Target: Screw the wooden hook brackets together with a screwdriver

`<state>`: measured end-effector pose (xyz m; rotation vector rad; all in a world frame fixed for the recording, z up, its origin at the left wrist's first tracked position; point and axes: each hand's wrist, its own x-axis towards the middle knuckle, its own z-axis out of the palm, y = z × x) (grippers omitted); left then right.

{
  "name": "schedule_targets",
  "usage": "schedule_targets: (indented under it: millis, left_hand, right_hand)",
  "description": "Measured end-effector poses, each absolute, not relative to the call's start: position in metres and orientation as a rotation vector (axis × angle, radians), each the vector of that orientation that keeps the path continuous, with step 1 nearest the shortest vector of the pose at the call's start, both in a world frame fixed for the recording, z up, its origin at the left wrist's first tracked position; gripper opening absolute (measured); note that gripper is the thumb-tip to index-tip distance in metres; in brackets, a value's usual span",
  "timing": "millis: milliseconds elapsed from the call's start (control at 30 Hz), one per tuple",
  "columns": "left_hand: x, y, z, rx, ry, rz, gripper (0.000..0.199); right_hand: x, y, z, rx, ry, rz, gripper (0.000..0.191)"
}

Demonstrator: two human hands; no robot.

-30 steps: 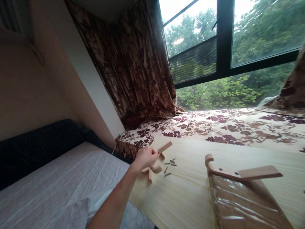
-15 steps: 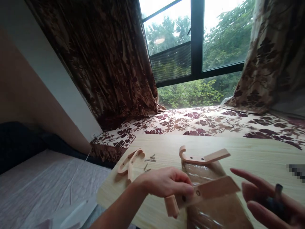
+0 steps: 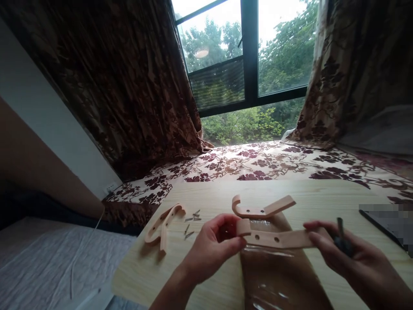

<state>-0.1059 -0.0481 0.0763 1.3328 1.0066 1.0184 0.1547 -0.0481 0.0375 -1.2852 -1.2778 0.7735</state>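
A pale wooden hook with two dark holes is stretched between my hands, above a brown plastic-wrapped package. My left hand pinches its curled end between thumb and fingers. At the flat end, my right hand has thumb and index finger closed on the wood. A small dark tool with a thin shaft is also tucked in that hand; its tip and kind are unclear. Behind, a similar wooden hook rests at the package's far end.
Two more wooden hooks lie together on the left of the light wood table, beside several small screws. A black-edged object, partly pixelated, is at the right. Beyond the table is a floral-covered window ledge.
My right hand has come in from the right and taken the hook's flat end. My left hand has shifted to the curled end, and the hook has turned. The view has swung slightly right.
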Motion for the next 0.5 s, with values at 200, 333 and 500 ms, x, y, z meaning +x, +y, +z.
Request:
schedule_targets:
  millis: [200,333,500]
  left_hand:
    - [-0.098,-0.040,0.077,1.686,1.238,1.084,0.016]
    - [-0.099,-0.038,0.064,1.857,1.288,1.158,0.014]
    - [-0.100,-0.038,0.043,1.954,1.221,1.326,0.017]
  right_hand:
    - [0.144,-0.033,0.048,-1.266,-1.280,0.746,0.030]
    - [0.141,-0.030,0.044,-1.264,-1.274,0.722,0.030]
    - [0.144,-0.026,0.036,-1.234,-1.446,0.702,0.028]
